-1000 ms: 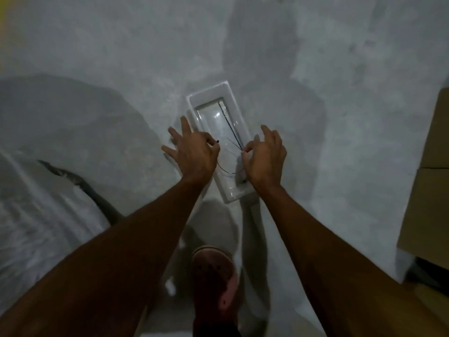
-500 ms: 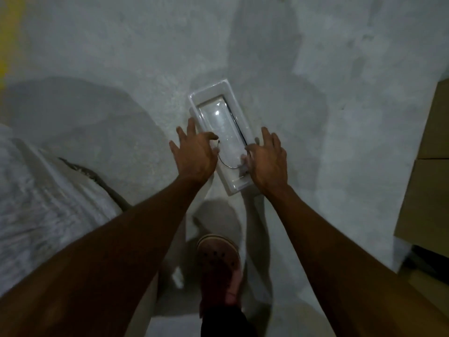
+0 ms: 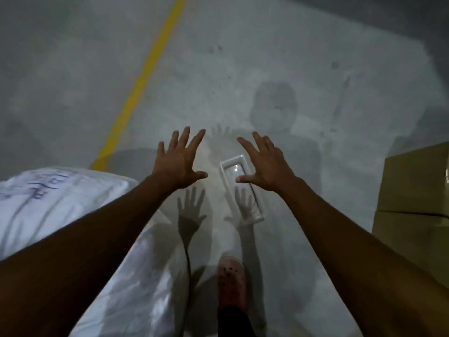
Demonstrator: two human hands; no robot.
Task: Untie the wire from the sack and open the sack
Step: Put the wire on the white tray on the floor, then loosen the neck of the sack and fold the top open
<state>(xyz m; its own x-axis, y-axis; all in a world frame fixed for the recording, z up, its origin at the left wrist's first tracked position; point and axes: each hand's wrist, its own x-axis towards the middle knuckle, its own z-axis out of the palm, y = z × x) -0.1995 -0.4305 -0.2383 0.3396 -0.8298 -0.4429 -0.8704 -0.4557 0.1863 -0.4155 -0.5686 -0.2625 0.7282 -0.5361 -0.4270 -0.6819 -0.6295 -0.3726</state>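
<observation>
White woven sack is our landmark: it lies on the concrete floor to our left, its long axis running from the far left corner, where blue writing shows, back toward our feet and under the left forearm. Both hands hover above the floor with nothing in them. The left hand is spread wide, fingers fanned, and sits just beyond the sack's right edge; the right hand is equally splayed, farther right, above a white tray that stands well apart from the sack. A thin dark wire appears to lie along the tray's right inner side, though it is faint. We judge the wire is off, so opening remains. The left hand is nearer, and both must swing left and back. We cannot tell where the sack's mouth lies.
</observation>
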